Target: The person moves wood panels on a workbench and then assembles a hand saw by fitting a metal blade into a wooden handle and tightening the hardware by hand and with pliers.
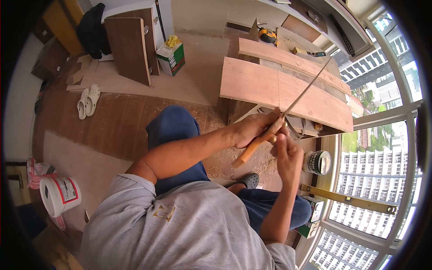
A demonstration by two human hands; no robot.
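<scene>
In the head view, the saw [252,150] is at picture centre, wooden handle pointed down toward the body, thin blade run out over the front board [252,81] and across the back board [288,60]; whether wood is touched by the blade cannot be told. The handle is held by the left hand [255,129], fingers wrapped narrow near the blade end, close to the front board's near edge. The right hand [288,150] is set just beside the handle, fingers bent in; whether it is gripped by them cannot be told. Labels: a red-bordered one is seen on the white bucket [48,201], printing too small to read; green and white panels on the box [171,58]; a dark label on the tin [317,162]; a yellow emblem on the grey shirt [198,229], lettering too faint. Edges: a thin line is drawn across the front board; a narrow gap is left between the boards. On the right, movement is bounded by the window [373,175], tin and yellow level [355,201]; on the left, wood floor [121,121] is stretched between knee and pale clogs [88,101].
</scene>
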